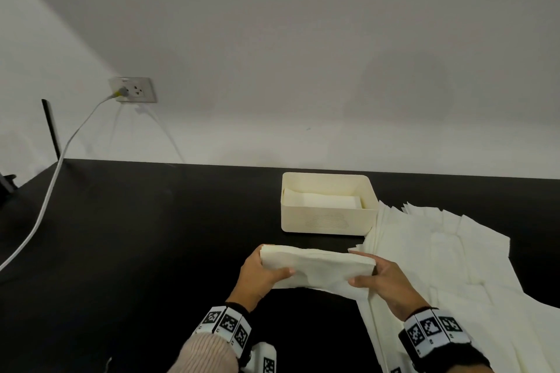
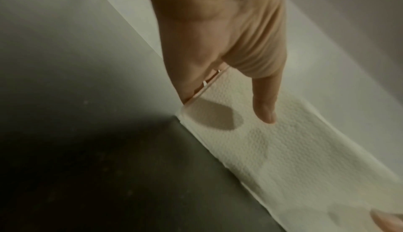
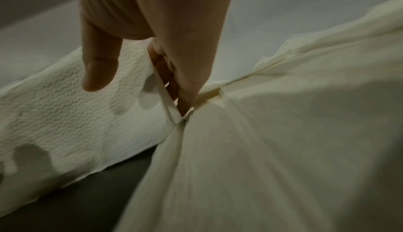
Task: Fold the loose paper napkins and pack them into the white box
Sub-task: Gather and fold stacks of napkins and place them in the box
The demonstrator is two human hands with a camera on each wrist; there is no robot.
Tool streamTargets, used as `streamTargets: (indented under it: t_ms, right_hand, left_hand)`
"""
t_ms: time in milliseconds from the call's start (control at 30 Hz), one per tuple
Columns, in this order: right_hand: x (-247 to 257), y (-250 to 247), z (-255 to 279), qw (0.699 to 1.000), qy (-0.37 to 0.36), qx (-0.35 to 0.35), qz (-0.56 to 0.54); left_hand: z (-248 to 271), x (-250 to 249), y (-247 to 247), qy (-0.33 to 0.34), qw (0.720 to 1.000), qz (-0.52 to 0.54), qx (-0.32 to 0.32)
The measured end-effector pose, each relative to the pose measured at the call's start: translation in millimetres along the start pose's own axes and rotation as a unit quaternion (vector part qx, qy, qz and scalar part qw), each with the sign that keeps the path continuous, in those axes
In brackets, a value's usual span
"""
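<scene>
A folded white paper napkin (image 1: 315, 266) is held above the black table between both hands. My left hand (image 1: 266, 269) pinches its left end, thumb on top and fingers beneath. My right hand (image 1: 368, 277) pinches its right end the same way. In the left wrist view the thumb lies on the embossed napkin (image 2: 283, 149). In the right wrist view the napkin (image 3: 76, 123) runs off to the left. The white box (image 1: 328, 222) stands just beyond the hands, with folded napkins (image 1: 324, 200) lying inside. A spread of loose napkins (image 1: 454, 263) lies to the right.
The black table (image 1: 136, 236) runs to a white wall at the back. A white cable (image 1: 45, 206) hangs from a wall socket (image 1: 133, 90) onto the table's left side. A dark stand (image 1: 51, 130) is at the far left.
</scene>
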State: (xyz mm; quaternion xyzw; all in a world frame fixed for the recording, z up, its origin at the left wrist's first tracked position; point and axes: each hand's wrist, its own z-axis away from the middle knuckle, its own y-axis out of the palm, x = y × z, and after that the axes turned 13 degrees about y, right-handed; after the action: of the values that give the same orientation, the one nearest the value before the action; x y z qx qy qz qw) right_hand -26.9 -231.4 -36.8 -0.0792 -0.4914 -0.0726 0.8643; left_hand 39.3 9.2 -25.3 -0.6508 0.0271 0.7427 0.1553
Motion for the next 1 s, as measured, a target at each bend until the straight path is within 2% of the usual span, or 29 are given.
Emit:
streamTargets:
  t_ms: [200,333,467,600,700,867,1000]
  right_hand:
    - [12,6,2,0.999,-0.026,-0.032,-0.001]
    - [14,3,2,0.999,-0.026,-0.018,0.01]
    - [0,4,-4,0.997,-0.005,-0.026,0.076]
    - [11,6,-7,0.997,-0.035,-0.065,0.037]
    - [19,5,-3,0.997,-0.051,-0.06,0.003]
    - [4,5,-4,0.997,0.018,-0.048,0.058]
    - [11,8,-2,0.997,0.001,-0.059,0.045]
  left_hand:
    - [-2,-4,7,0.019,0.997,0.065,-0.043]
    - [-3,-4,1,0.036,0.998,0.05,-0.017]
    - [-4,3,1,0.001,0.999,0.049,0.006]
    - [-7,-2,3,0.024,0.998,0.056,-0.02]
    - [-8,-9,1,0.047,0.997,0.065,-0.021]
    - [-4,-1,2,-0.004,1.0,0.02,0.017]
    - [-5,-4,3,-0.01,0.998,0.058,-0.002]
